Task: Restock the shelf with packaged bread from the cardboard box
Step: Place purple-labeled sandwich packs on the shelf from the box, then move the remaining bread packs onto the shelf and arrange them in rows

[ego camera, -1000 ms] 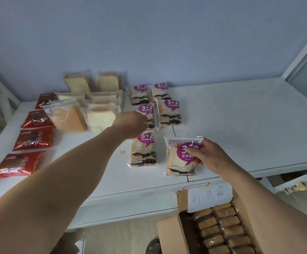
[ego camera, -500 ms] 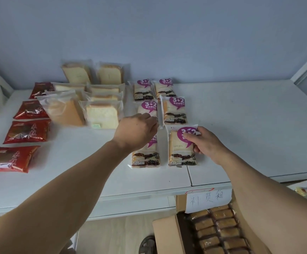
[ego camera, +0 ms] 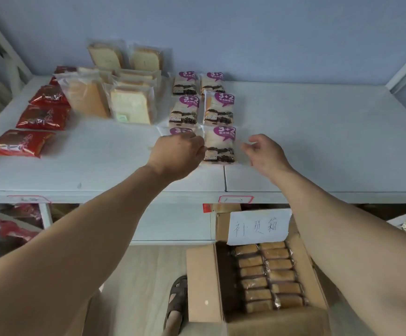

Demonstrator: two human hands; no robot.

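Shelf (ego camera: 318, 132) right half seemingly bare

This looks like a small shop or stockroom. A white metal shelf (ego camera: 318, 132) against a plain blue wall (ego camera: 245, 32) carries packaged bread in sorted rows: red packets (ego camera: 22, 143), clear bags of sliced loaf (ego camera: 131, 105) and purple-labelled packs (ego camera: 219, 144). Price-tag holders (ego camera: 236, 199) line its front edge, and an open cardboard box (ego camera: 204, 284) with a handwritten label (ego camera: 259, 226) holds more stock.

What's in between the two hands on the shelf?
In the head view, one purple-label bread pack lies flat between the left hand and the right hand. The right hand is open and apart from it.
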